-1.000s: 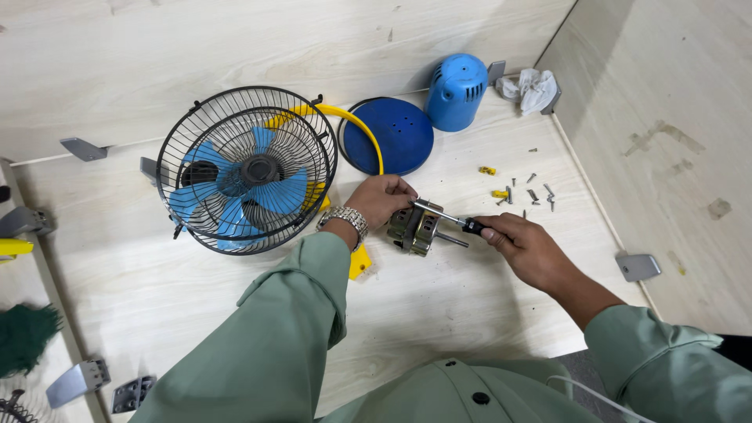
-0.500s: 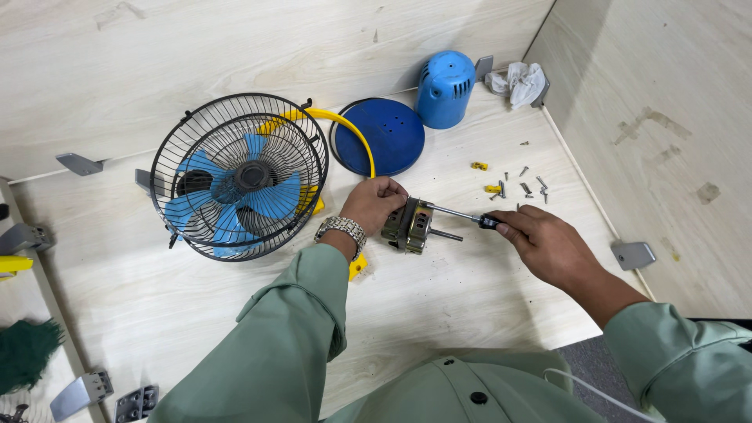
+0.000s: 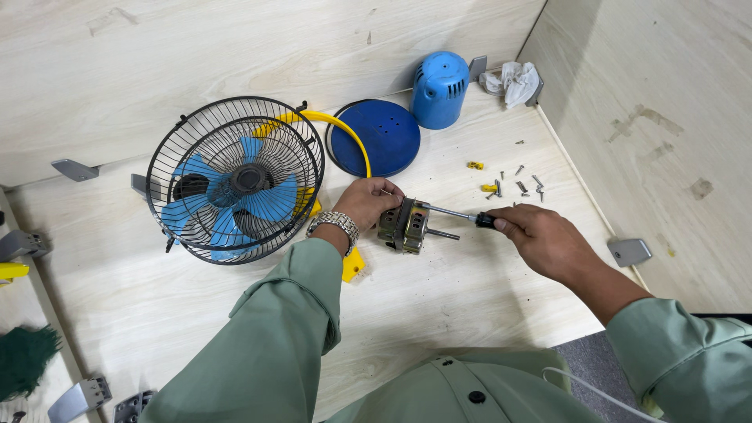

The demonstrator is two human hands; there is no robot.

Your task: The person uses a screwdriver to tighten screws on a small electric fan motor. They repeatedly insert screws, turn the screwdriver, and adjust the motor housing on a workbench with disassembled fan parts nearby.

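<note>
A small metal fan motor [image 3: 406,227] lies on the pale wooden surface with its shaft pointing right. My left hand [image 3: 366,200] grips the motor from the left; a metal watch sits on that wrist. My right hand [image 3: 542,238] is closed around a screwdriver [image 3: 458,214] whose tip rests on the motor's upper right side. Left of the motor stands a black wire fan cage [image 3: 235,178] with blue blades inside, on a yellow frame [image 3: 345,137].
A round blue base plate [image 3: 376,137] and a blue motor cover [image 3: 439,88] lie behind the motor. Several loose screws [image 3: 521,186] and small yellow bits are scattered at the right. A crumpled white cloth [image 3: 515,81] sits in the corner. Grey metal brackets [image 3: 630,251] line the panel edges.
The view has shifted slightly. My right hand has moved a little away from the motor along the screwdriver, which stays against the motor. My left hand keeps its grip.
</note>
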